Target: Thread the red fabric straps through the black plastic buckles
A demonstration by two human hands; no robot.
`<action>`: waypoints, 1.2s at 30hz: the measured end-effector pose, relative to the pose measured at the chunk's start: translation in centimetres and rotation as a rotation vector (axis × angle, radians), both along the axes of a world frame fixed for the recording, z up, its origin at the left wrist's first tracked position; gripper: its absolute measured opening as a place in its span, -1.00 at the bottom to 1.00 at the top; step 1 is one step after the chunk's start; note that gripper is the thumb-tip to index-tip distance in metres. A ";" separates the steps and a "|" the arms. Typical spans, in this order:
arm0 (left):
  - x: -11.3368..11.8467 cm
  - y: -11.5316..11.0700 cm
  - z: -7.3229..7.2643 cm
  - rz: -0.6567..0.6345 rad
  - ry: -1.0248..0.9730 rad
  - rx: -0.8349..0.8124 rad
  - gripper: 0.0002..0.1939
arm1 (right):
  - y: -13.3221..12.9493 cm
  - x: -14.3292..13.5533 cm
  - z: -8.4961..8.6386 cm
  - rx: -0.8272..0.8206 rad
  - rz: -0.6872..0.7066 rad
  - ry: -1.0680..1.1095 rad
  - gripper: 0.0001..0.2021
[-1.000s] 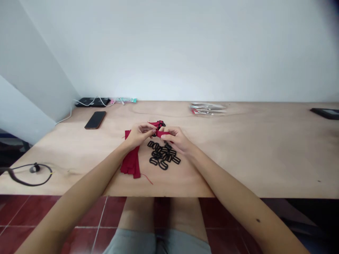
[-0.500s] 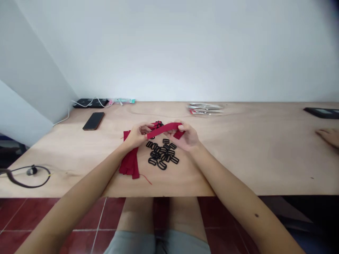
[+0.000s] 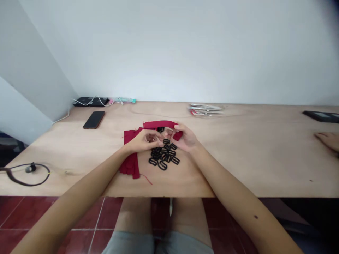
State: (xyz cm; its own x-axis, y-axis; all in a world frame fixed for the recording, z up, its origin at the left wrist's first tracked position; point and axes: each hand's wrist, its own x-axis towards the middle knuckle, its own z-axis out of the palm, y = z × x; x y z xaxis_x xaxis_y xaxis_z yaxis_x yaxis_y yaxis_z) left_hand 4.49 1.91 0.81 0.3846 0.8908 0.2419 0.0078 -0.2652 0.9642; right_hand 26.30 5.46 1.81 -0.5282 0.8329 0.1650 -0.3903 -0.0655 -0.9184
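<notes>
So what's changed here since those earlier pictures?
Your left hand has let go of the red strip and moved right, beside the black buckles; whether it touches one is unclear. Another person's hand, absent a second ago, shows at right. Your right hand still holds the strip; the phone stayed put.

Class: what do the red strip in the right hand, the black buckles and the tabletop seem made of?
Red strip: probably matt fabric, since it curves softly. Black buckles: likely plastic, smooth, evenly dark, possibly coated metal. Tabletop: apparently smooth wood or plywood, given faint grain-like marks.
</notes>
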 end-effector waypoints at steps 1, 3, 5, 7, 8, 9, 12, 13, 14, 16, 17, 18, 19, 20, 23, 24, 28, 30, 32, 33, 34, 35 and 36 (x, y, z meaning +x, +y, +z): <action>0.1 -0.1 0.2 -0.023 -0.012 -0.011 -0.64 | 0.1 -0.1 -0.2 0.009 -0.003 -0.007 -0.77; 0.3 0.0 0.4 0.014 -0.068 -0.017 -0.59 | 0.5 -0.4 -0.7 0.052 -0.059 -0.037 -0.77; 0.3 0.3 0.1 0.140 -0.153 -0.006 -0.58 | 0.9 -0.6 -1.5 0.124 -0.118 -0.096 -0.73; 0.2 0.7 -0.3 0.227 -0.195 -0.012 -0.56 | 1.2 -0.7 -2.3 0.174 -0.118 -0.180 -0.68; 0.1 1.0 -0.5 0.252 -0.209 -0.025 -0.56 | 1.3 -0.8 -2.7 0.197 -0.104 -0.222 -0.65; -0.1 1.2 -0.6 0.268 -0.227 -0.043 -0.55 | 1.5 -0.8 -3.0 0.223 -0.089 -0.257 -0.62; -0.8 1.7 -0.1 0.254 -0.377 -0.115 -0.57 | 2.0 -0.7 -3.9 0.314 -0.121 -0.325 -0.51; -1.1 1.8 0.2 0.237 -0.448 -0.141 -0.61 | 2.3 -0.6 -4.1 0.354 -0.174 -0.345 -0.48; -1.4 1.9 0.7 0.222 -0.517 -0.168 -0.65 | 2.6 -0.5 -4.4 0.405 -0.238 -0.381 -0.47; -2.1 2.1 1.4 0.207 -0.613 -0.224 -0.70 | 3.4 -0.1 -4.9 0.525 -0.367 -0.479 -0.54; -2.4 2.2 1.8 0.212 -0.644 -0.244 -0.69 | 3.8 0.1 -5.1 0.591 -0.407 -0.557 -0.59; -2.7 2.2 2.1 0.220 -0.670 -0.258 -0.68 | 4.2 0.3 -5.4 0.640 -0.433 -0.619 -0.64; -3.0 2.3 2.3 0.225 -0.690 -0.268 -0.67 | 4.5 0.4 -5.6 0.664 -0.462 -0.651 -0.68; -3.3 2.3 2.4 0.221 -0.697 -0.280 -0.66 | 4.9 0.6 -5.8 0.673 -0.490 -0.665 -0.70; -4.4 1.9 2.6 0.185 -0.614 -0.337 -0.64 | 5.7 0.7 -6.4 0.670 -0.554 -0.679 -0.73; -4.9 1.6 2.6 0.179 -0.555 -0.356 -0.64 | 5.9 0.7 -6.6 0.672 -0.549 -0.682 -0.73; -6.9 -0.2 1.5 0.195 -0.211 -0.356 -0.64 | 7.0 0.2 -7.5 0.678 -0.505 -0.693 -0.68; -7.7 -0.9 0.3 0.252 0.002 -0.273 -0.64 | 7.7 -0.2 -7.7 0.698 -0.482 -0.686 -0.65; -8.3 -1.3 -0.8 0.362 0.162 -0.134 -0.66 | 8.4 -0.8 -7.6 0.711 -0.468 -0.676 -0.64; -8.4 -1.4 -1.3 0.422 0.216 -0.052 -0.67 | 8.7 -1.0 -7.4 0.726 -0.459 -0.688 -0.63; -8.4 -1.3 -1.7 0.492 0.254 0.024 -0.68 | 9.0 -1.2 -7.3 0.749 -0.445 -0.713 -0.64; -8.3 -1.2 -1.9 0.549 0.282 0.092 -0.69 | 9.1 -1.3 -7.1 0.778 -0.427 -0.741 -0.64; -8.1 -1.0 -2.0 0.593 0.302 0.152 -0.70 | 9.3 -1.4 -7.0 0.803 -0.414 -0.764 -0.65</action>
State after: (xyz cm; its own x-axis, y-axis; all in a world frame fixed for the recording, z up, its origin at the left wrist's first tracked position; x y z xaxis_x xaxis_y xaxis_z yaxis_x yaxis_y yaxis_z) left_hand -3.60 0.96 -1.23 -0.0877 0.9366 0.3393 0.4567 -0.2649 0.8493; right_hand 24.92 14.72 -5.19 -0.4310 0.7653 0.4780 0.4218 0.6392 -0.6430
